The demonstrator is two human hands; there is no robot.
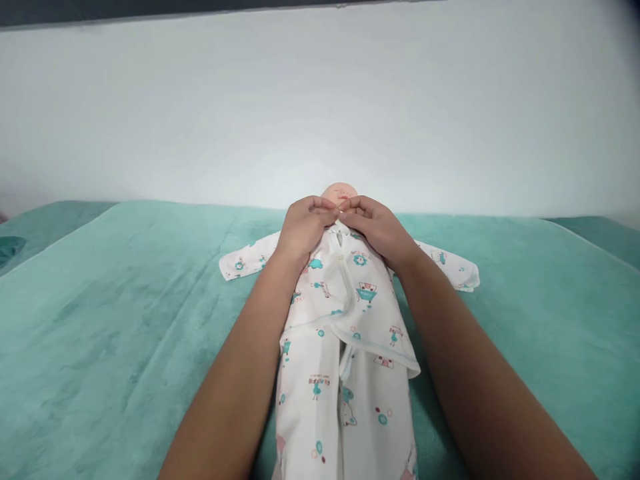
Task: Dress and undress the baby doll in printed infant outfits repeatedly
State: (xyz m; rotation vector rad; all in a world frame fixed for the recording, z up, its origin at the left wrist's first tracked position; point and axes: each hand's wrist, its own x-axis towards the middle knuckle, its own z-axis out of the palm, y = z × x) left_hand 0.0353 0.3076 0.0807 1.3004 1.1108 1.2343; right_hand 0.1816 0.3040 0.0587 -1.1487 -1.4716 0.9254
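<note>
A baby doll (339, 190) lies on its back with its head at the far end, dressed in a white printed baby shirt (365, 273) and matching trousers (310, 407). At the shirt's neckline, my left hand (309, 227) pinches the collar just below the doll's chin. My right hand (374, 223) pinches the collar from the other side, and the fingertips of both hands meet there. What exactly lies between the fingertips is hidden. The shirt front overlaps down the middle, and its sleeves stretch out to both sides.
A teal plush cover (140, 320) spreads under the doll and out to both sides. Behind it rises a white wall (320, 100) with a dark strip (150, 10) along the top. Darker teal fabric (10, 248) shows at the far left edge.
</note>
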